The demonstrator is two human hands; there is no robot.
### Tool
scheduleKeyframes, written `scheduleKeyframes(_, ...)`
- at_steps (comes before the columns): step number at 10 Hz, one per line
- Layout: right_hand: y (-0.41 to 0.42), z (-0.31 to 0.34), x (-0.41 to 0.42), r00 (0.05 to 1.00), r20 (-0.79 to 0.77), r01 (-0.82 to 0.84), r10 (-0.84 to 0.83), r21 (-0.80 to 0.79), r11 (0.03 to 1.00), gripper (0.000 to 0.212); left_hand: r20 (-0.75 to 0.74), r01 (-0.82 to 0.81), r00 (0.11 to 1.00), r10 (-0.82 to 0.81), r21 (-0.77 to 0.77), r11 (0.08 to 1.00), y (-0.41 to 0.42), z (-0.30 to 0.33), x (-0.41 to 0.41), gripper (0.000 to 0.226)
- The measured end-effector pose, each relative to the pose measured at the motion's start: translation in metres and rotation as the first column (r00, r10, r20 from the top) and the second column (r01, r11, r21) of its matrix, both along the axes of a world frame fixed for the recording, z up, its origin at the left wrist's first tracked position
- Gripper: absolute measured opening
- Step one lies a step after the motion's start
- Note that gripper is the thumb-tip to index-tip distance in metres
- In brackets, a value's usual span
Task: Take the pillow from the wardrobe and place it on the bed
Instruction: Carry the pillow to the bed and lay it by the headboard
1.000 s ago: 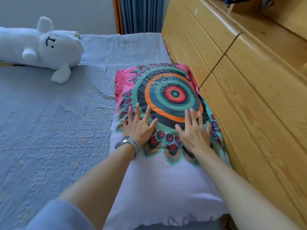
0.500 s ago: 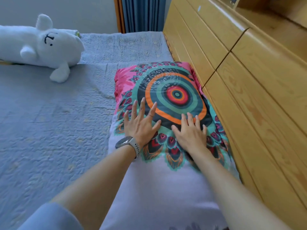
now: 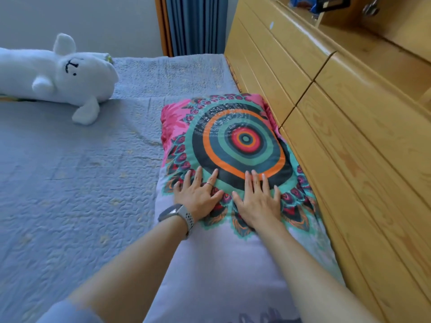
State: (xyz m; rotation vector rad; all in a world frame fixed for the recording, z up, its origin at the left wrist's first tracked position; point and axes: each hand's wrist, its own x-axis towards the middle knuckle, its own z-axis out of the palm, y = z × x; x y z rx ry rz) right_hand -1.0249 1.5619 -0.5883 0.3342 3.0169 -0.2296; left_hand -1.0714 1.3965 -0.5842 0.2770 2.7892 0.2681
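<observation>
The pillow (image 3: 233, 141) lies flat on the bed (image 3: 74, 183), its right edge against the wooden headboard. Its cover is pale lilac with a bright mandala of orange, teal and pink rings. My left hand (image 3: 198, 197), with a ring and a grey wristwatch, rests palm down on the pillow's middle with fingers spread. My right hand (image 3: 258, 201) lies flat beside it, fingers together, just right of the left hand. Neither hand grips the fabric. The wardrobe is not in view.
A white plush animal (image 3: 58, 73) lies at the far left of the blue-grey quilted bedspread. A tall wooden headboard (image 3: 338, 136) with panelled sections runs along the right side. Blue curtains (image 3: 196, 24) hang at the back.
Both hands have slid a little toward me over the pillow, staying flat on it. The pillow itself has not shifted on the bed.
</observation>
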Motion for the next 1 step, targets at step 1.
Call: scheduleKeyframes(1,0.0041,0.0356,-0.0049,1.0,0.0,0.009,-0.009,-0.084,0.996,0.074,0.027,0.003,1.0,-0.005,0.073,0.997,-0.0045,0.0322,-0.0093,0.069)
